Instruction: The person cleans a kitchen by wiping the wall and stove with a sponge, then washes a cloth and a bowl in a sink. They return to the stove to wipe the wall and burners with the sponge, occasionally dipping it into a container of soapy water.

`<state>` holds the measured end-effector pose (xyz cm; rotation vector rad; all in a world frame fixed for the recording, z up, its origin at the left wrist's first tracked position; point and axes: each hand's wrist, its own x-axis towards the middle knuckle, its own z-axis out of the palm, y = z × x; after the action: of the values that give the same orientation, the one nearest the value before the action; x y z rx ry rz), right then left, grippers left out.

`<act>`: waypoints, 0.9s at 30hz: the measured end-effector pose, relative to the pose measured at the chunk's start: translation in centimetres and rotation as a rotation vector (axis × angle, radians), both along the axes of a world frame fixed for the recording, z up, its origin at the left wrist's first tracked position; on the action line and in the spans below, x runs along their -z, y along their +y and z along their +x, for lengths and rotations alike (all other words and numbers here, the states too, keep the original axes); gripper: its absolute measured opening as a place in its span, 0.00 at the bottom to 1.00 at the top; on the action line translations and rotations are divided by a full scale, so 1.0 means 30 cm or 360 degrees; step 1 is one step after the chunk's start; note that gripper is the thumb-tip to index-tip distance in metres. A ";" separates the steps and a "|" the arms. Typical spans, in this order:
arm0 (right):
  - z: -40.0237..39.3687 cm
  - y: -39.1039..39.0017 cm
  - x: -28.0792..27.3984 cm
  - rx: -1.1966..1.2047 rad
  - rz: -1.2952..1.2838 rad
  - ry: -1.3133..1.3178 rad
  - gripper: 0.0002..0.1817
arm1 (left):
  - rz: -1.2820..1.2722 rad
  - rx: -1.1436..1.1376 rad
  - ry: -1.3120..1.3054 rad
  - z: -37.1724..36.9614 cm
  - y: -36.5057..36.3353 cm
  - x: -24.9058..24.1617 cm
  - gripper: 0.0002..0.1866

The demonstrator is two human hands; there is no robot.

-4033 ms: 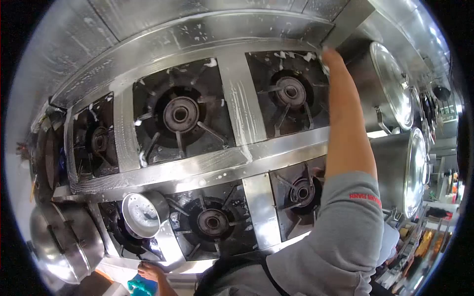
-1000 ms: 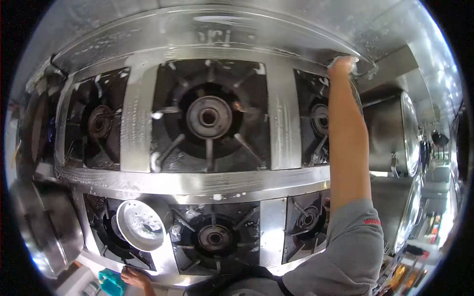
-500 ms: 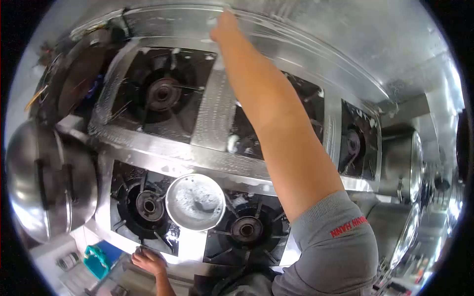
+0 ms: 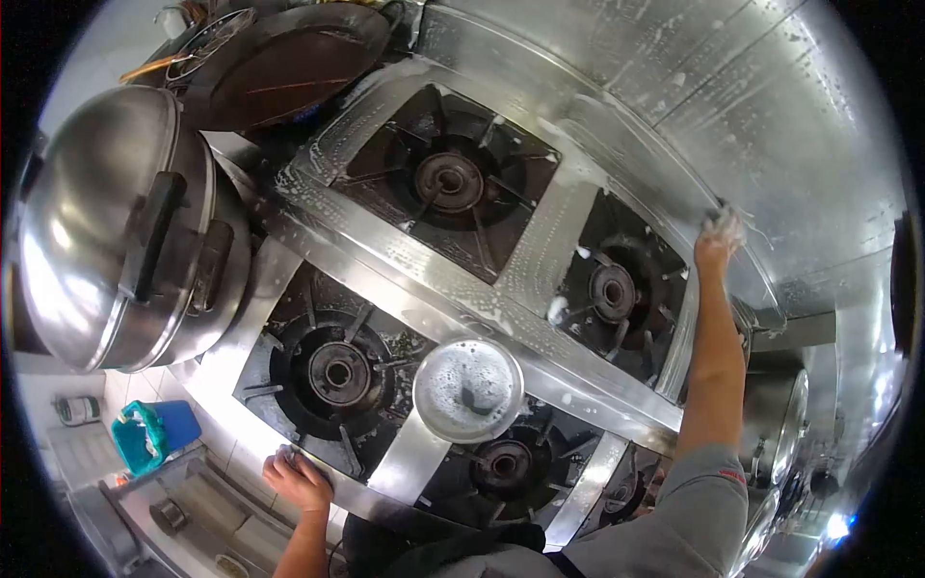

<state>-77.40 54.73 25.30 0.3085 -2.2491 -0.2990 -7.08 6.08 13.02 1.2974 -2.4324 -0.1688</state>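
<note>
My right hand (image 4: pixel 721 237) is pressed to the metal back panel (image 4: pixel 665 169) behind the stove, at the far right. White foam covers its closed fingers, and a small dark bit shows at their tips; I cannot tell what they hold. At the stove's front left corner, my left hand (image 4: pixel 299 480) has its fingers curled over the front edge (image 4: pixel 349 493). Between the front burners stands a round metal bowl (image 4: pixel 468 390) with foamy water and something dark in it. Foam streaks lie on the steel stove top (image 4: pixel 405 246) around the black burners (image 4: pixel 448 183).
A large domed steel pot (image 4: pixel 92 231) with dark handles stands on the left. Behind it are a big wok (image 4: pixel 299 72) and a wire strainer (image 4: pixel 207 43). Steel pots (image 4: pixel 771 414) stand at the right. A teal basket (image 4: pixel 137 438) and a blue bin (image 4: pixel 176 424) are at lower left.
My right hand has moved right along the back panel, from behind the middle to the right end. The view has turned and shifted. My left hand stays at the front edge.
</note>
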 end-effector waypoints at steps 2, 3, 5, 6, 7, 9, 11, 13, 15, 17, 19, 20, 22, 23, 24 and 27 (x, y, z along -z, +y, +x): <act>-0.091 -0.149 0.066 -0.1079 -0.1432 -0.0484 0.25 | -0.0018 0.0036 0.0010 -0.007 -0.004 -0.011 0.16; -0.076 -0.316 0.036 -0.0821 -0.0724 -0.0312 0.27 | -0.0004 0.0018 0.0040 0.004 -0.007 0.015 0.16; -0.016 -0.734 -0.054 -0.0492 -0.0105 -0.0210 0.25 | 0.0019 0.0015 0.0013 0.008 -0.006 0.021 0.16; -0.039 -0.868 -0.074 -0.0636 0.0014 -0.0220 0.25 | 0.0034 0.0004 -0.0004 0.004 -0.007 0.019 0.16; -0.087 -1.002 -0.067 -0.0721 0.0230 0.0051 0.26 | 0.0032 0.0022 -0.0005 0.001 -0.010 0.017 0.16; -0.145 -1.268 -0.034 -0.0834 0.0175 0.0185 0.24 | 0.0083 0.0043 0.0042 0.015 -0.010 0.035 0.17; -0.167 -1.495 -0.048 -0.0786 0.0233 0.0026 0.24 | 0.0121 0.0048 0.0062 0.015 -0.018 0.047 0.17; -0.152 -1.665 -0.054 -0.1095 0.0036 0.0081 0.30 | 0.0138 0.0041 0.0005 0.017 -0.012 0.042 0.17; -0.152 -1.791 -0.076 -0.0908 0.0410 0.0258 0.30 | 0.0138 0.0028 0.0000 0.014 -0.016 0.042 0.16; -0.197 -1.813 -0.059 -0.1032 0.0447 0.0252 0.28 | 0.0127 0.0018 0.0011 0.021 -0.010 0.051 0.16; -0.208 -1.769 -0.056 -0.1139 0.0519 0.0263 0.27 | 0.0119 -0.0018 0.0038 0.034 -0.002 0.062 0.16; -0.213 -1.714 -0.060 -0.1137 0.0460 -0.0009 0.27 | 0.0125 -0.0043 0.0077 0.030 -0.001 0.071 0.16; -0.207 -1.540 -0.052 -0.1101 0.0349 -0.0563 0.27 | 0.0127 -0.0046 0.0069 0.023 0.006 0.060 0.15; -0.207 -1.452 -0.060 -0.1078 0.0280 -0.0819 0.27 | 0.0074 -0.0005 0.0047 0.023 -0.002 0.056 0.15; -0.226 -1.316 -0.040 -0.1143 0.0458 -0.0775 0.28 | 0.0021 0.0023 0.0026 0.026 -0.002 0.050 0.16; -0.159 -0.866 -0.070 -0.1114 0.0745 -0.0939 0.25 | 0.0048 -0.0003 0.0092 0.019 0.005 0.025 0.15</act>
<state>-82.17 28.75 27.40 1.5555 -2.4192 -0.3826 -6.50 6.25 12.27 1.2895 -2.3886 -0.2403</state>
